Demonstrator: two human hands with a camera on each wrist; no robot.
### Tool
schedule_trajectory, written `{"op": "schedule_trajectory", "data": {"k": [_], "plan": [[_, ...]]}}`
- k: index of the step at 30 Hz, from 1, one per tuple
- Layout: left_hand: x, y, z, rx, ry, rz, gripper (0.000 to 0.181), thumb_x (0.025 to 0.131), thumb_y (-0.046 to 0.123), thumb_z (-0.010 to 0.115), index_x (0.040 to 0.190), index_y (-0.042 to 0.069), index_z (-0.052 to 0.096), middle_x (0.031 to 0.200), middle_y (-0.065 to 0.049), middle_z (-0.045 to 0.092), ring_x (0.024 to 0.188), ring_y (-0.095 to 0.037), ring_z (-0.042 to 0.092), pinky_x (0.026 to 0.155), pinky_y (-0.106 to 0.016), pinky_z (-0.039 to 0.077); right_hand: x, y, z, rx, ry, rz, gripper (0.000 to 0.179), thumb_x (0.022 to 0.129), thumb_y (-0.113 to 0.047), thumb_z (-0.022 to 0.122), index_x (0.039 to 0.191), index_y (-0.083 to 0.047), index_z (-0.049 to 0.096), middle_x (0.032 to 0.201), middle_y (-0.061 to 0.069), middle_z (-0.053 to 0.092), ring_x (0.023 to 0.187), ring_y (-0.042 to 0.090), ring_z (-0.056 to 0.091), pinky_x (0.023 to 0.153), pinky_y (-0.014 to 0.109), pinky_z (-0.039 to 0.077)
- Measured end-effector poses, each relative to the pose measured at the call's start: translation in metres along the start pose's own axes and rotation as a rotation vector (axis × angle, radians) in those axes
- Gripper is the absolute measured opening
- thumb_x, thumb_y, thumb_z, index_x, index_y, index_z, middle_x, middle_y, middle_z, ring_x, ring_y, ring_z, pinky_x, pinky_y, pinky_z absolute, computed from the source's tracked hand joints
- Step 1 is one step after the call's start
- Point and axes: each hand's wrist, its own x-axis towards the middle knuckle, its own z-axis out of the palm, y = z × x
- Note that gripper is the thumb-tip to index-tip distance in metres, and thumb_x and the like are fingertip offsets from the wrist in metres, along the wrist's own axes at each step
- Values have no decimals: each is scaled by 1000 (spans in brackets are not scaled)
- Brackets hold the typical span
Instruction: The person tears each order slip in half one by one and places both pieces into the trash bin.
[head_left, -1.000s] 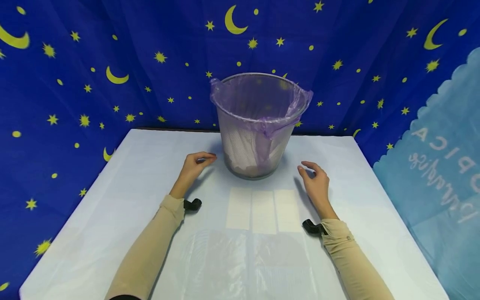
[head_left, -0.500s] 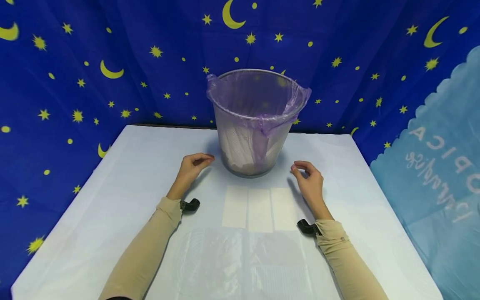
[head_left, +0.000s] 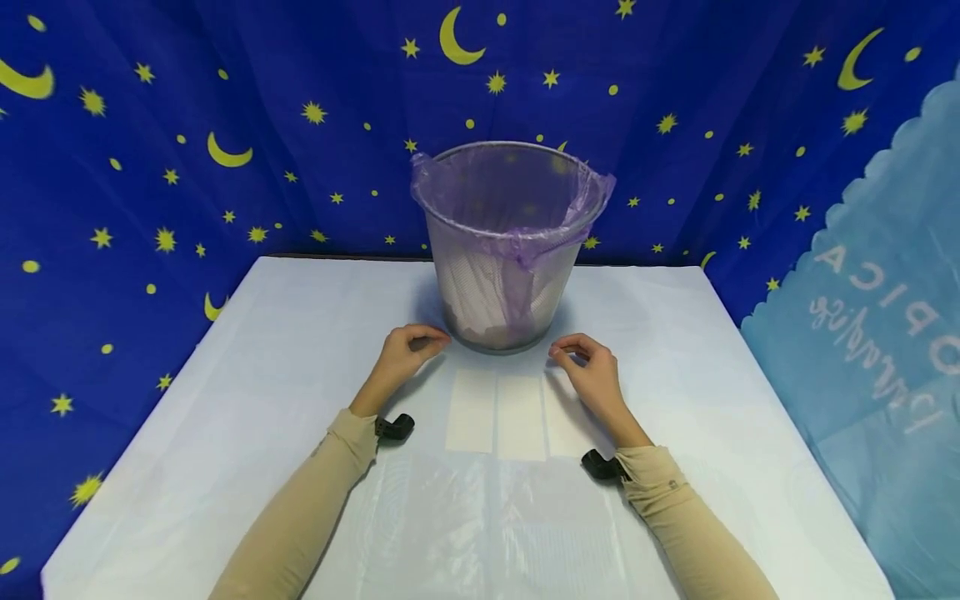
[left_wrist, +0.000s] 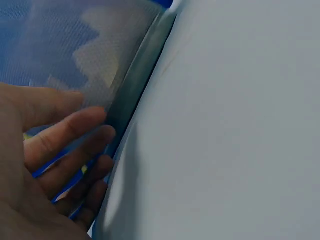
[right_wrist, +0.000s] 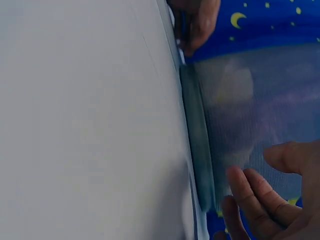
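In the head view, a mesh wastebasket (head_left: 468,275) stands upright at the back of the table. A purple plastic bag (head_left: 528,246) lines it and folds over its rim, with pale contents showing low inside through the mesh. My left hand (head_left: 405,354) hovers just left of the basket's base, thumb and fingers loosely bent with nothing between them. On the other side, my right hand (head_left: 592,371) is held near the base in a similar pose, also holding nothing. Both wrist views show relaxed fingers close to the basket's bottom band (left_wrist: 135,75).
Three pale rectangles (head_left: 521,417) lie side by side on the white table (head_left: 660,317) in front of the basket. Nearer me is a shiny clear sheet (head_left: 487,525). A dark blue curtain (head_left: 337,50) with moons and stars hangs behind, and a light blue cloth (head_left: 885,250) at the right.
My right hand has come left toward the basket's base. The left hand has shifted right and slightly nearer me, so the hands are closer together. The basket stays put.
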Motion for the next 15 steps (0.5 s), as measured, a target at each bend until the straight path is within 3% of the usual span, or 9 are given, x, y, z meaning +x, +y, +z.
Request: {"op": "schedule_trajectory", "data": {"k": [4,15], "plan": [[-4,5,11,84,-29,53,14,93,14,80,104,6,83,112,-13,79,114,-33,65,106,-49,47,-6,-6,7,-2,-50,11,14,97,-25,77,104,-12,77,101,6,80,106,23,74,107,43,51],[-8,11,21,167,-71,169,15,86,11,85,100,5,83,107,-13,78,106,-33,61,98,-48,47,-12,-6,16,-24,-81,-19,9,97,-22,77,102,-14,78,95,4,80,95,20,75,102,44,54]]}}
